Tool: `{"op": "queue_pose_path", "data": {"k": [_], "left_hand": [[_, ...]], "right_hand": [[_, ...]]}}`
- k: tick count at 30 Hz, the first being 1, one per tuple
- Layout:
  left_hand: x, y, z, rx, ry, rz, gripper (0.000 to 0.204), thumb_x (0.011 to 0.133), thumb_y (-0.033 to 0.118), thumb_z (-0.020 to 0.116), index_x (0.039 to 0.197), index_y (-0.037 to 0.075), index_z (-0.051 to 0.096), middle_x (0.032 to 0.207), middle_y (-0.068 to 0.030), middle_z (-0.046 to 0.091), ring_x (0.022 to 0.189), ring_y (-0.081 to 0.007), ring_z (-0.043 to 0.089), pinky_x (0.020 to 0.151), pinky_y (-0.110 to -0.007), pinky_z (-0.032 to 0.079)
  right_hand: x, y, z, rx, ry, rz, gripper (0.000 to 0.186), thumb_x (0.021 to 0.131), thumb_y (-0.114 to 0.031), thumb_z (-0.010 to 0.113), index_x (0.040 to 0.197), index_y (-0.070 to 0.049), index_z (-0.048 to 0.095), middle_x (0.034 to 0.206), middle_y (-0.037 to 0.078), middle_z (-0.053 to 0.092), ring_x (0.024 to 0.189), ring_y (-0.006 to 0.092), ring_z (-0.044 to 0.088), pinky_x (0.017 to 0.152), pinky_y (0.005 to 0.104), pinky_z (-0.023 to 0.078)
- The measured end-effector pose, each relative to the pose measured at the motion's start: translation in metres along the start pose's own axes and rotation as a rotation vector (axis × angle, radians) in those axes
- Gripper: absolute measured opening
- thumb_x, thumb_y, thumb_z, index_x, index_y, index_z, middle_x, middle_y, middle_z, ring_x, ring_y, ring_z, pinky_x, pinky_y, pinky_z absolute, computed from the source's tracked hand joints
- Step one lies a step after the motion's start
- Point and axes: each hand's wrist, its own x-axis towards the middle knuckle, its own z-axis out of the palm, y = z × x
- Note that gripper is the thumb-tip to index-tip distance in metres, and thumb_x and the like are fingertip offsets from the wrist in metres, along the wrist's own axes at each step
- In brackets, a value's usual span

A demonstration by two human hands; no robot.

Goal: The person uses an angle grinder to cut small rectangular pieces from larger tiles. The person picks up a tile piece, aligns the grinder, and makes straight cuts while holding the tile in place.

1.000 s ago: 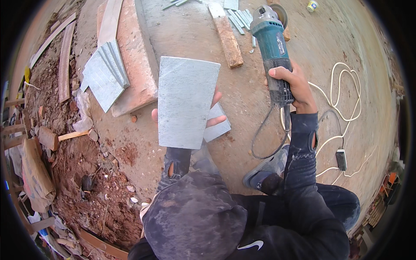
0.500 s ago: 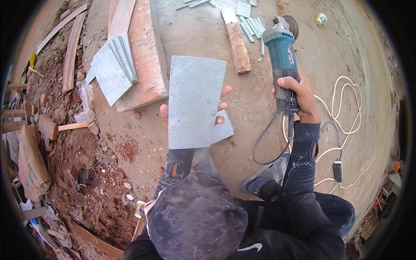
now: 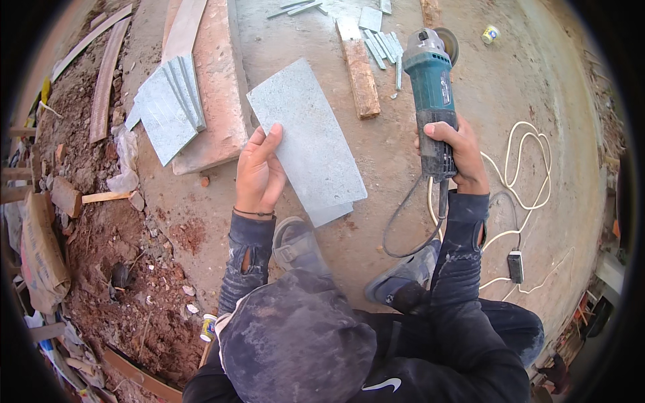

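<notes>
My left hand [image 3: 261, 168] grips a grey-blue stone tile [image 3: 306, 134] by its left edge, thumb on the top face and fingers hidden beneath. The tile is tilted, its upper end leaning to the left. Part of a second tile [image 3: 334, 214] shows under its lower end; whether the two touch I cannot tell. On the right, my right hand [image 3: 457, 151] is wrapped round the dark rear body of a teal angle grinder [image 3: 432, 91]. The grinder's disc [image 3: 447, 46] points away from me at the far end. I cannot tell if it spins.
Several fanned tiles [image 3: 168, 111] lean on a concrete slab [image 3: 213, 101] at left. A wooden block [image 3: 361, 80] and narrow stone strips [image 3: 384, 48] lie ahead. White cable [image 3: 514, 171] coils at right, near a black connector [image 3: 515, 266]. Rubble and red soil [image 3: 127, 269] border the left.
My left hand has shifted from beneath the tile to its left edge. The tile has turned, its upper end swinging left and its lower end right. The right hand still holds the grinder.
</notes>
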Motion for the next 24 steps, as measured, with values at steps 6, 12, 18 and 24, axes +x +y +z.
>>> {"op": "queue_pose_path", "data": {"k": [6,12,18,24], "left_hand": [[0.008,0.010,0.004,0.104,0.068,0.082,0.027,0.096,0.004,0.060,0.121,-0.003,0.054,0.118,-0.0144,0.064,0.111,-0.0203,0.063,0.098,-0.033,0.052],[0.011,0.014,0.007,0.085,0.053,0.074,0.029,0.097,0.002,0.056,0.125,-0.004,0.050,0.123,-0.0157,0.062,0.112,-0.0218,0.063,0.099,-0.034,0.052],[0.011,0.014,0.010,0.072,0.060,0.077,0.031,0.097,0.002,0.055,0.127,-0.003,0.050,0.124,-0.0153,0.061,0.113,-0.0226,0.062,0.099,-0.035,0.052],[0.009,0.018,0.011,0.094,0.057,0.083,0.027,0.095,0.002,0.058,0.121,-0.001,0.052,0.118,-0.0142,0.064,0.110,-0.0217,0.063,0.098,-0.036,0.052]], "right_hand": [[-0.003,0.002,-0.004,-0.018,0.010,-0.002,0.041,0.075,-0.024,0.075,0.103,0.000,0.058,0.077,0.008,0.064,0.061,0.0128,0.062,0.056,0.0249,0.050],[-0.003,0.003,-0.004,-0.021,0.010,-0.025,0.042,0.075,-0.025,0.076,0.103,0.000,0.058,0.077,0.008,0.064,0.061,0.0131,0.062,0.056,0.0253,0.050],[-0.005,0.005,-0.005,-0.008,0.038,-0.027,0.040,0.075,-0.025,0.075,0.101,0.000,0.059,0.077,0.007,0.064,0.061,0.0130,0.062,0.056,0.0257,0.051],[0.001,0.006,-0.007,-0.029,0.008,0.005,0.039,0.075,-0.025,0.075,0.100,0.000,0.059,0.076,0.007,0.063,0.062,0.0130,0.063,0.057,0.0253,0.052]]}}
